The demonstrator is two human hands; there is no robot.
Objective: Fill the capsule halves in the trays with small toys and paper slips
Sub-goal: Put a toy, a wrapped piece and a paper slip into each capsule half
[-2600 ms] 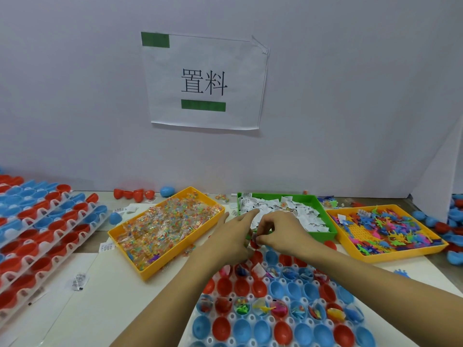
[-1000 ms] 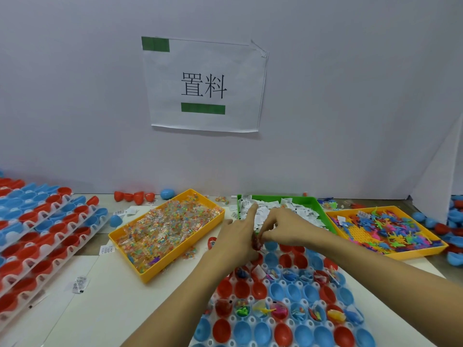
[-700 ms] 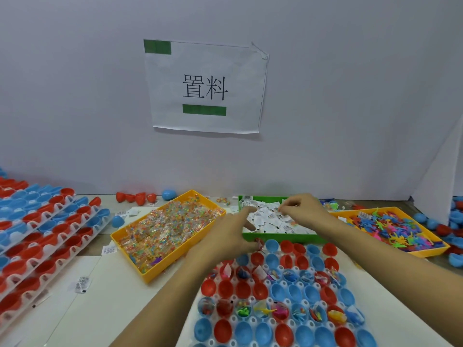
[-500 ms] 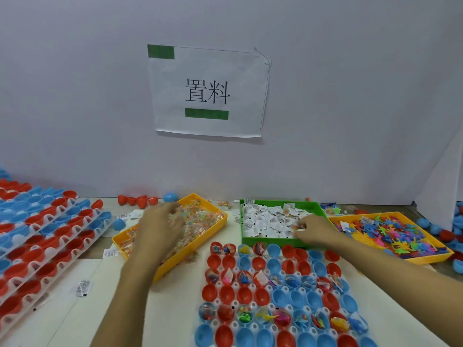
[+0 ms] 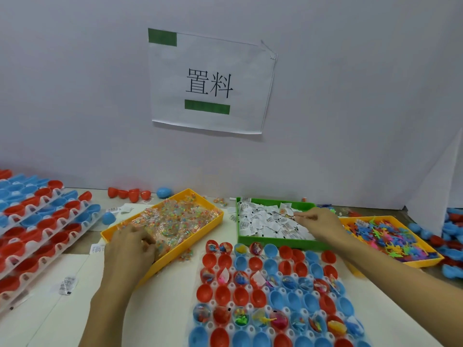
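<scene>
At the lower middle of the frame a white tray [image 5: 253,329] on the bench [image 5: 160,309] carries rows of red and blue capsule halves [image 5: 275,276]; some hold small toys or paper slips, others are bare. The left hand [image 5: 130,249] reaches into the yellow tray at centre left [image 5: 213,216], full of small wrapped toys [image 5: 175,219], its fingers curled down among the packets; whether they hold one I cannot tell. The right hand [image 5: 323,226] is over the green tray [image 5: 275,242] at centre, its fingers pinched together on the paper slips [image 5: 263,222]. A second yellow tray [image 5: 426,262] with bright plastic toys [image 5: 390,236] lies at right. More trays of capsule halves [image 5: 37,226] fill the left edge, and a paper sign [image 5: 210,81] hangs on the wall above.
</scene>
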